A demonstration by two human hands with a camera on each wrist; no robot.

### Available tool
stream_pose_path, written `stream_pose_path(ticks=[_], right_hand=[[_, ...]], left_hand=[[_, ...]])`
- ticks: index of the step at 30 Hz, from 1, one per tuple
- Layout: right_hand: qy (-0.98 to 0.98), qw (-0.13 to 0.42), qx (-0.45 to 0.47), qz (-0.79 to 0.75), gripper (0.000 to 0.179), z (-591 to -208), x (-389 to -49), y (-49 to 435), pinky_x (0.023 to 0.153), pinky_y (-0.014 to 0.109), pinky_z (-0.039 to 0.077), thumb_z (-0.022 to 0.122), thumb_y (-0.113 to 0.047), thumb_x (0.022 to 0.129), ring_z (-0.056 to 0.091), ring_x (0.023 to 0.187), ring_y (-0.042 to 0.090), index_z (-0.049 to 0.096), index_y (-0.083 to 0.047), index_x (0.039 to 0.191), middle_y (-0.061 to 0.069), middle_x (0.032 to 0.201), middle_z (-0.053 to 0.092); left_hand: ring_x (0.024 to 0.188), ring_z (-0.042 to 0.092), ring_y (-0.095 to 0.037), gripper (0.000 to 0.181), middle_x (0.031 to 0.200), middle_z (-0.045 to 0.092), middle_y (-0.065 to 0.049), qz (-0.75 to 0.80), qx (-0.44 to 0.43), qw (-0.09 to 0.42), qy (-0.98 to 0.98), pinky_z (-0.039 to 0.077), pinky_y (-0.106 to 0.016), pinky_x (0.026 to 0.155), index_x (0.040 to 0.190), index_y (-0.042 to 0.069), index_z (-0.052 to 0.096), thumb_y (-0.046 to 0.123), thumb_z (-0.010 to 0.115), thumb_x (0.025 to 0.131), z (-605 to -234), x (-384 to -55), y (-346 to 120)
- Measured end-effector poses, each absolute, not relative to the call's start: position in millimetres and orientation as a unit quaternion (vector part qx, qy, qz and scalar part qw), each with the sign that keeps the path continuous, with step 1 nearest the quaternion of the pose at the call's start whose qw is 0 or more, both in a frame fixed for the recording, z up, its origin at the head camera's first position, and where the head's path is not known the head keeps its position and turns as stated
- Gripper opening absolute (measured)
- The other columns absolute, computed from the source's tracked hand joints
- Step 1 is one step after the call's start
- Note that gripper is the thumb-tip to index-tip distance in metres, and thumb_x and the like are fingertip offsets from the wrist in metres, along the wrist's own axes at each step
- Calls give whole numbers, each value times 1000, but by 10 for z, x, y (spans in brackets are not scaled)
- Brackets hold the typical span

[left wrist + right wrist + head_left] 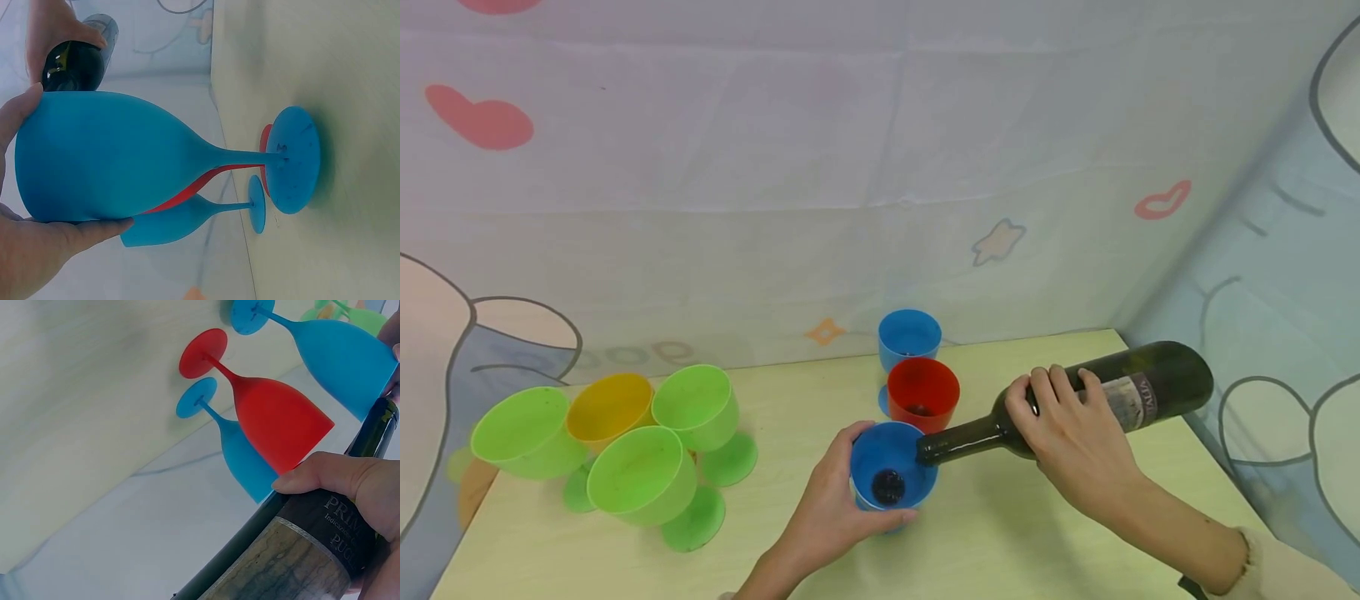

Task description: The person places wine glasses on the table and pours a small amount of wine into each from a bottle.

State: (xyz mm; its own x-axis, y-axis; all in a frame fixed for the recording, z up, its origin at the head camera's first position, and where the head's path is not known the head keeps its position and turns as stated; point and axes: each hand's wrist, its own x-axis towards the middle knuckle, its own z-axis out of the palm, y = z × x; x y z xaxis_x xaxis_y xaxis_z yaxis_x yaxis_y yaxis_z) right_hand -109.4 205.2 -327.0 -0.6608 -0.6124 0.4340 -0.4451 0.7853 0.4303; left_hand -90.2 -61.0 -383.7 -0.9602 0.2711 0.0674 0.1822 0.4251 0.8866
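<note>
My left hand [827,510] holds the bowl of the front blue goblet [871,454], thumb on the near side and fingers on the far side. A little dark liquid [888,487] lies in its bottom. In the left wrist view the goblet stands upright, its foot [294,159] on the table. My right hand [1072,443] grips a dark wine bottle [1174,379] around its shoulder and upper body. The bottle tilts toward the left, its mouth [928,451] at the goblet's right rim. In the right wrist view, part of the bottle's label [281,565] shows below the thumb.
Behind the held goblet stand a red goblet [925,383] with something dark inside and another blue goblet [910,335]. Several green goblets [643,475] and a yellow one [612,408] cluster at the left. A printed cloth [760,167] hangs behind the table [790,408].
</note>
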Motion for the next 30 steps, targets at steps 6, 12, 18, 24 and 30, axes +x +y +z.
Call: stream_pose_path(ticks=[6,12,18,24,30], right_hand=[[-903,280,295,-141,56,-3266,-1097,2048,73,56,43,79,-9,57,49,81,38,46,3,101,23,89,49],[-904,274,295,-141,58,-3262,-1096,2049,73,57,43,80,-11,56,49,82,38,46,3,101,24,90,49],[-904,275,295,-144,59,-3254,-1089,2041,73,56,43,80,-12,56,49,82,38,46,3,101,23,90,49],[-899,284,298,-145,55,-3246,-1088,2034,71,55,43,79,-10,57,49,80,37,47,4,100,23,89,49],[-903,279,295,-142,59,-3247,-1090,2031,72,56,43,81,-11,54,50,81,38,47,3,100,23,89,50]], left_hand=[[114,42,-33,87,125,46,-10,522,137,42,841,49,-43,78,131,9,35,36,82,63,-3846,-905,-611],[114,42,-32,86,125,46,-10,519,138,38,842,48,-43,78,131,9,35,34,82,63,-3850,-901,-610],[114,42,-32,86,124,47,-10,518,139,35,843,48,-43,78,131,9,35,33,83,63,-3843,-895,-611],[112,43,-32,86,123,47,-10,518,146,32,842,47,-44,79,130,8,35,35,82,63,-3835,-896,-616],[112,43,-31,86,123,47,-9,520,150,28,840,47,-44,79,130,8,36,36,82,63,-3830,-899,-621]])
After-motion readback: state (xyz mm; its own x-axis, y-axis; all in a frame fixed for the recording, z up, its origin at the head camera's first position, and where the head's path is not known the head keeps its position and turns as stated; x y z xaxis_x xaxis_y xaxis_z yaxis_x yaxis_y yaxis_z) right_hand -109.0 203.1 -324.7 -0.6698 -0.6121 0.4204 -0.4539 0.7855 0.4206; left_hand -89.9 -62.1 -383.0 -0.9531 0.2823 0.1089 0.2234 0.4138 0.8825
